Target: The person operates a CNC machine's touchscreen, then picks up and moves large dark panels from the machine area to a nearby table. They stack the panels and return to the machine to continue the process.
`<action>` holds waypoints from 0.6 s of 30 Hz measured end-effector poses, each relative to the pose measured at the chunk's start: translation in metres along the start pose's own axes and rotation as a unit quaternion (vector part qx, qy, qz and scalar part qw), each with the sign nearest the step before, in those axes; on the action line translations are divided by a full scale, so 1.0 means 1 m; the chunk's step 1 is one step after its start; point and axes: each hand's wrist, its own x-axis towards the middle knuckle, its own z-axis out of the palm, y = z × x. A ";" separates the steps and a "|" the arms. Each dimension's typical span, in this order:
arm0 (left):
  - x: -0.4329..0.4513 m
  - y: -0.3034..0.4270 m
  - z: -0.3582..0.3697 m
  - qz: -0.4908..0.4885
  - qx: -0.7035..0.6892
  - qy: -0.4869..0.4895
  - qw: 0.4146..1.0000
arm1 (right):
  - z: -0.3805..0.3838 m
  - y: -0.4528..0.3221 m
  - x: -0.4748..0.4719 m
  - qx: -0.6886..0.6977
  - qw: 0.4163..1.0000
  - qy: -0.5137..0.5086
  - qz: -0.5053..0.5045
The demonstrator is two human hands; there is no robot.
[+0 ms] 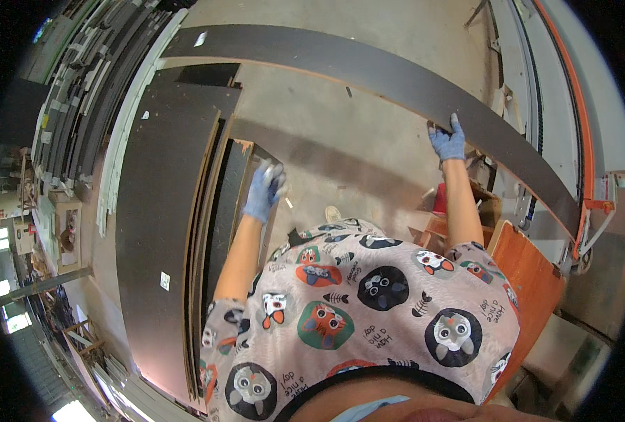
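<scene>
My right hand, in a blue glove with pale fingertips, grips the near edge of a long dark-faced board. One digit lies on its top face, the others at or under the edge. The board spans the view from upper left to the machine at right, bent by the lens. My left hand, gloved alike, is at the near right side of a stack of dark panels. Its fingers are curled in and slightly blurred, and nothing shows in them. Whether it touches the stack I cannot tell.
A machine with an orange-red rail stands at right. Close by my right side is an orange-brown wooden panel, with a red object and wooden offcuts beyond. Long dark strips are piled at far left. Scraps lie on the concrete floor.
</scene>
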 end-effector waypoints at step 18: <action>-0.073 0.034 0.006 0.251 -0.276 0.149 0.916 | 0.001 0.172 -0.263 -0.273 0.879 -0.180 0.348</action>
